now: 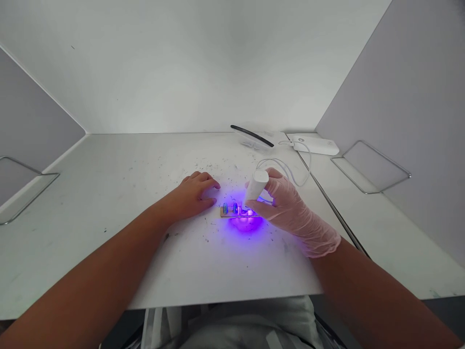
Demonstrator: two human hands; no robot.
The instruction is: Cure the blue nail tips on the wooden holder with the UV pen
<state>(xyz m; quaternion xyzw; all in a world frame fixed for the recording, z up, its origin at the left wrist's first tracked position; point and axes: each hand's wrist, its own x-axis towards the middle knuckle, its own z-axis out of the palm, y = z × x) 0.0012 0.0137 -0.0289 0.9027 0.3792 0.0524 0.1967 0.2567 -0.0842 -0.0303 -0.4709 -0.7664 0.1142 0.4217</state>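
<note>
My right hand (290,208), in a thin pinkish glove, is closed around a white handheld UV lamp (258,180). Its lower end casts violet light onto a narrow strip (228,216) lying on the table. Small blue glossy pieces (235,208), which look like nail tips, stand in a row on the strip; the lamp and gloved fingers hide the strip's right part. Bare and holding nothing, my left hand (196,196) rests on the table to the left of the strip, its thumb and fingers apart.
A white cable (308,167) loops behind my right hand toward a white power strip (314,144) at the back. Near the back wall a dark-edged clear item (252,136) lies on the table. Wire frames (370,167) jut from both side panels. Dark specks dot the tabletop (145,160).
</note>
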